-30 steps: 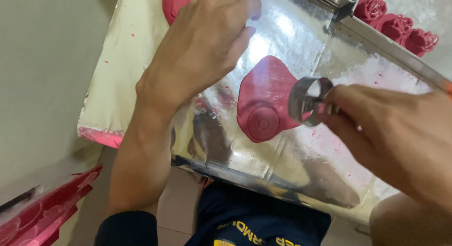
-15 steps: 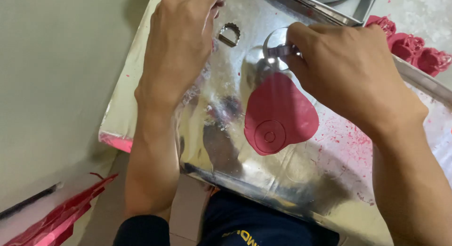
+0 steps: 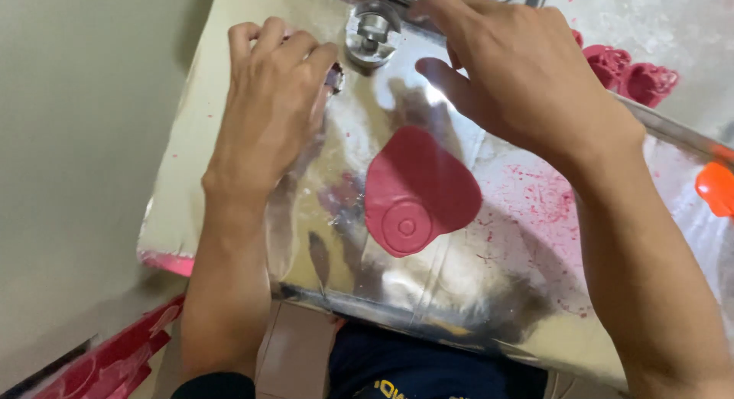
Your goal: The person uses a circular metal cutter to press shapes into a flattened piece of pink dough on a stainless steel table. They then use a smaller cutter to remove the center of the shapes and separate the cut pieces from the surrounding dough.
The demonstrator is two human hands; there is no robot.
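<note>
Surface: foil-covered board (image 3: 459, 292), pink crumbs.
Left hand (image 3: 271, 101): fingers curled, flat on foil, holding nothing visible.
Right hand (image 3: 520, 78): open, empty, beside metal cutter (image 3: 372, 34).
Clay: flattened pink clay (image 3: 417, 191), round imprint.

The light is bright and comes from above me. It glares white off the foil sheet (image 3: 459, 292) near my right hand (image 3: 527, 78), and both my hands cast soft dark shadows and reflections on it. My left hand (image 3: 271, 101) looks sharp; the frame's lower corners are slightly blurred.
</note>
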